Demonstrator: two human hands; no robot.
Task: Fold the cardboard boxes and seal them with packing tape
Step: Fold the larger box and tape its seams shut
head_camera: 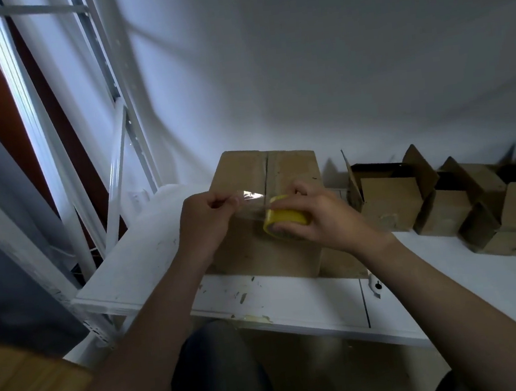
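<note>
My left fingers [221,203] pinch the tape end [250,195], right fingers [292,231] grip the yellow roll [284,216]; sealing now, next press it over the box seam [266,172].

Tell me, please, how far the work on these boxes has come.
Done: the front box has its flaps folded shut. In hand: the left hand pinches the tape end, the right hand grips the yellow roll. Left: sealing it, then the open boxes beside it.

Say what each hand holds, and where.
The right hand grips the yellow tape roll around its rim; left hand pinches the tape strip's free end.
</note>
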